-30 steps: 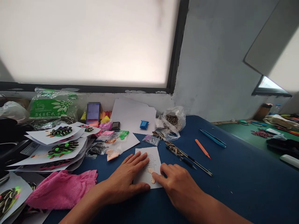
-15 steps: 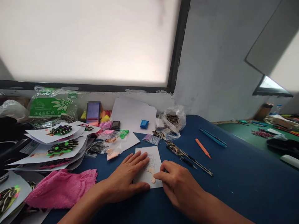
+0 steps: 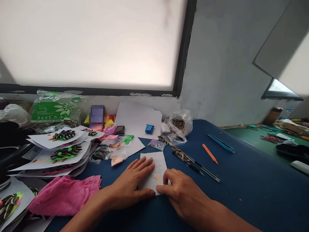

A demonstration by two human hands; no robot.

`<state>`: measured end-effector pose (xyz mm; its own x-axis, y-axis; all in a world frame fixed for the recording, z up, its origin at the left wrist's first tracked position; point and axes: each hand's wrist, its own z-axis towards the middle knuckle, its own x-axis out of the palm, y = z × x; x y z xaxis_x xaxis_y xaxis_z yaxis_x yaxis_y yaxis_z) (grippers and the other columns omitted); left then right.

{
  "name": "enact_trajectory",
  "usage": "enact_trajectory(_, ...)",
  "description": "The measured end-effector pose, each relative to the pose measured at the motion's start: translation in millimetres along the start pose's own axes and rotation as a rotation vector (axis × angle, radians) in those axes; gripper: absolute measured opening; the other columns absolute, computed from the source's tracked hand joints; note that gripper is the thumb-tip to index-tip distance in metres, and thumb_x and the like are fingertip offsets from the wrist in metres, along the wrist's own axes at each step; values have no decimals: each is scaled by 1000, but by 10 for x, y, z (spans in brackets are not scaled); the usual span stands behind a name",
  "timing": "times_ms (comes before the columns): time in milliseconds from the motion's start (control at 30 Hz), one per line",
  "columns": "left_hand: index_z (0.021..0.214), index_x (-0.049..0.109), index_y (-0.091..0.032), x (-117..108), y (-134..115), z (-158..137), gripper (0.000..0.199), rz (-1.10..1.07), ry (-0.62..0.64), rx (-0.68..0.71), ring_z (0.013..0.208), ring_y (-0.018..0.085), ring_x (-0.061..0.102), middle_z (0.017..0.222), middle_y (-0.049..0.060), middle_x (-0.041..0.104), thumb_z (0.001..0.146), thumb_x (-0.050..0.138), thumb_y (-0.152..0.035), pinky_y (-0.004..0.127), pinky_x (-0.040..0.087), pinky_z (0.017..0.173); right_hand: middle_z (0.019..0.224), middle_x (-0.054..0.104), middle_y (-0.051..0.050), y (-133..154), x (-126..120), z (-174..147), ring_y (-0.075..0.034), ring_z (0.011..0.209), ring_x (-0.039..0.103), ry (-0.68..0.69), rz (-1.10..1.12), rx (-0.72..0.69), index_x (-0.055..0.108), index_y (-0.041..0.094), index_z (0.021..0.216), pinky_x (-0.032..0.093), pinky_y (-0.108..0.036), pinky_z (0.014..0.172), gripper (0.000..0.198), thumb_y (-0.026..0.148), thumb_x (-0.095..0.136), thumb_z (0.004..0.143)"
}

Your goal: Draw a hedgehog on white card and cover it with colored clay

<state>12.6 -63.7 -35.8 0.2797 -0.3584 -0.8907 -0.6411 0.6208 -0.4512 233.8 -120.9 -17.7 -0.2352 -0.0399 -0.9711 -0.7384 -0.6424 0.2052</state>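
Note:
A small white sheet of paper (image 3: 147,185) with a pen drawing lies on the blue tabletop. My left hand (image 3: 131,184) rests flat across its left side, fingers stretched out. On the drawing's lower part sits a strip of peach modelling clay (image 3: 157,178). My right hand (image 3: 184,191) is closed, with its fingers curled and a digit tip pressing the lower end of the clay at the sheet's bottom right. That tip hides part of the clay. An opened bag of peach clay (image 3: 117,158) lies beyond my left hand.
Finished seed pictures (image 3: 67,153) are stacked at left, above a pink cloth (image 3: 65,196). Pens (image 3: 194,167), an orange marker (image 3: 210,154) and blue tweezers (image 3: 220,142) lie to the right. A bag of sunflower seeds (image 3: 180,124) stands behind, near a blue packet (image 3: 149,128).
My right hand's tip has slid slightly down and left along the clay. The clay's two rounded blobs now look like one smoother strip. The left hand stays put.

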Motion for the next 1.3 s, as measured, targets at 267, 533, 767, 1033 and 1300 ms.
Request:
enact_trajectory(267,151,25,-29,-50,-49,-8,77,-14,17,-7,146,32,9,159,4,15,88,52,-64,55,13,118,95,59,-7,43,-38,-17,-17,82,52,29,-14,-12,69,20,96,40,-29,72,28,8,45,89)
enact_trajectory(533,151,25,-25,-54,-65,-11,80,12,50,-43,147,30,6,159,3,12,88,49,-67,52,11,119,92,65,-6,35,-102,-7,-16,81,59,-81,243,161,70,17,98,44,-25,71,30,4,48,81)
enact_trajectory(767,151,25,-28,-13,-8,11,80,40,12,-8,147,30,8,159,3,15,87,50,-68,52,13,118,91,66,-6,15,18,-8,-17,80,61,-82,256,157,68,16,94,44,-27,72,27,5,49,79)
enact_trajectory(1033,151,25,-28,-14,-26,3,78,41,22,-13,147,29,8,159,3,14,88,50,-67,51,13,119,87,64,-5,18,47,6,-16,75,59,-107,331,154,66,15,90,44,-26,69,25,3,49,76)
enact_trajectory(1300,151,26,-26,-16,-20,15,78,43,31,-23,147,28,7,159,3,14,89,49,-66,51,11,119,88,64,-5,24,7,18,-15,74,59,-123,410,159,71,18,95,43,-25,66,30,4,48,82)
